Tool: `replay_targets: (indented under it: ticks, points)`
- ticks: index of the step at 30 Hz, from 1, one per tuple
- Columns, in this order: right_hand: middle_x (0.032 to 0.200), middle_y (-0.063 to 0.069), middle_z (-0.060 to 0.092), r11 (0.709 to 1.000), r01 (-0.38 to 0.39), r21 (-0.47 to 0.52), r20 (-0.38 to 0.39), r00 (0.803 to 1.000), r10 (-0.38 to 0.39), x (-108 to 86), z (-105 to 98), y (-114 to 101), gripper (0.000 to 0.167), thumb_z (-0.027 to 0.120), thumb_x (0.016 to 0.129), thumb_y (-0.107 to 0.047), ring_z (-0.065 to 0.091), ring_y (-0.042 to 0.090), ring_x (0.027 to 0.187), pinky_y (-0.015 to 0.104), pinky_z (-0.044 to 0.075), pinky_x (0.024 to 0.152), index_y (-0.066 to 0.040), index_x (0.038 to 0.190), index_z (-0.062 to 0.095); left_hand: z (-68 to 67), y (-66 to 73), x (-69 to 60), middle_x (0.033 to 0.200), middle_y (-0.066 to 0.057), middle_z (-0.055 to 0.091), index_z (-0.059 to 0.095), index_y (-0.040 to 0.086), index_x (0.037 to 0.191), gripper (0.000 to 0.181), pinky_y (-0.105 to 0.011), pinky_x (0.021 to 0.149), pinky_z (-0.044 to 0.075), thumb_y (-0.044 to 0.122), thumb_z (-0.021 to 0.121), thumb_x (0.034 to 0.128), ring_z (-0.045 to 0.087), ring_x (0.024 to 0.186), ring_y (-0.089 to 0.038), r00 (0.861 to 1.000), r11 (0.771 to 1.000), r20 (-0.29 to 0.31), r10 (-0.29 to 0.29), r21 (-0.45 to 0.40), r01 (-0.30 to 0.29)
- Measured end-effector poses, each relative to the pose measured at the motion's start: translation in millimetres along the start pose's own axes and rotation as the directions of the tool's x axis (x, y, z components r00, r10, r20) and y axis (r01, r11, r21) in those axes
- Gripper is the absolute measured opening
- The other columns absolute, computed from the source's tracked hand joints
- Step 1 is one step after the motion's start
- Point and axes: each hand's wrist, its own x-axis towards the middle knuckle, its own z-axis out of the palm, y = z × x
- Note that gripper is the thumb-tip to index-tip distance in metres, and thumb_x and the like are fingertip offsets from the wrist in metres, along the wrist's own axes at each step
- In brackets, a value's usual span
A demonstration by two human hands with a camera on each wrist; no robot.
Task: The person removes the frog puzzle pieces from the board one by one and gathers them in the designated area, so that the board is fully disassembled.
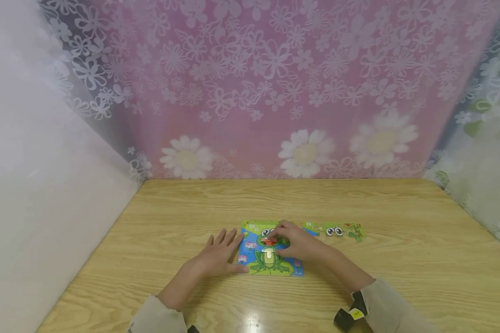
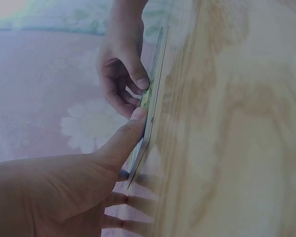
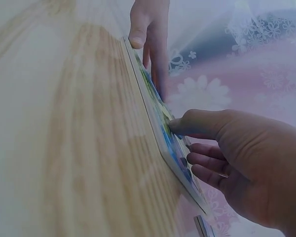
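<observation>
A frog jigsaw puzzle board point(image 1: 250, 268) lies flat on the table, showing a green frog on a blue and green ground. My left hand point(image 1: 218, 259) rests at its left side with spread fingers. Its thumb point(image 2: 126, 138) lies on the board's near left corner; the other fingers reach along the left edge. Over the frog's red mouth point(image 1: 269, 241), my right hand point(image 1: 302, 243) bends its fingers down onto the picture. The right thumb point(image 3: 187, 124) touches the board's surface. Whether a puzzle piece is pinched there is hidden by the fingers.
Right of the board lie several loose puzzle pieces, including one with the frog's eyes point(image 1: 334, 231) and a green one point(image 1: 354, 231). The wood-grain table point(image 1: 183, 203) meets a pink flowered curtain point(image 1: 250, 115) at the back. A white wall point(image 1: 46, 162) stands at the left.
</observation>
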Motion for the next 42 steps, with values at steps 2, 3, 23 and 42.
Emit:
replay_targets:
  ticks: [2,3,23,42]
  points:
    - [0.101,-0.005,0.048,1.0,0.005,-0.002,-0.006,1.0,-0.005,0.0,0.2,1.1,0.031,0.069,0.083,-0.022,0.05,0.012,0.09,0.032,0.047,0.076,-0.015,0.113,0.062,-0.4,-0.1,0.9,0.15,-0.018,0.01,0.02,0.007,0.147,0.087,-0.061,0.102,0.006,0.055,0.056,0.0841,0.003,0.134,-0.042,1.0,1.0,0.003,-0.003,-0.001,0.003]
    - [0.101,-0.005,0.048,1.0,0.009,0.001,-0.012,1.0,-0.009,0.0,0.2,1.3,0.031,0.069,0.083,-0.022,0.051,0.013,0.089,0.032,0.047,0.076,-0.014,0.112,0.062,-0.7,-0.2,1.3,0.15,-0.018,0.01,0.02,0.007,0.147,0.087,-0.061,0.102,0.006,0.056,0.056,0.0839,0.003,0.134,-0.042,1.0,1.0,0.005,-0.004,-0.005,0.004]
    - [0.106,-0.003,0.051,0.995,0.013,0.1,-0.045,0.999,-0.009,-2.8,-8.0,2.6,0.028,0.069,0.082,-0.013,0.054,0.018,0.096,0.031,0.048,0.078,-0.009,0.11,0.062,-0.4,-0.7,0.4,0.15,-0.019,0.009,0.019,0.006,0.147,0.088,-0.061,0.102,0.005,0.056,0.055,0.0841,0.002,0.134,-0.042,1.0,1.0,0.005,-0.005,-0.005,0.005]
    - [0.11,0.004,0.054,0.99,0.136,0.034,-0.173,0.976,-0.129,-47.5,-41.1,28.0,0.032,0.071,0.079,-0.005,0.055,0.026,0.093,0.04,0.049,0.07,-0.004,0.11,0.063,7.4,-8.0,5.7,0.15,-0.017,0.009,0.019,0.009,0.147,0.091,-0.06,0.102,0.005,0.06,0.054,0.0817,0.002,0.134,-0.041,1.0,1.0,-0.002,-0.009,0.023,0.009]
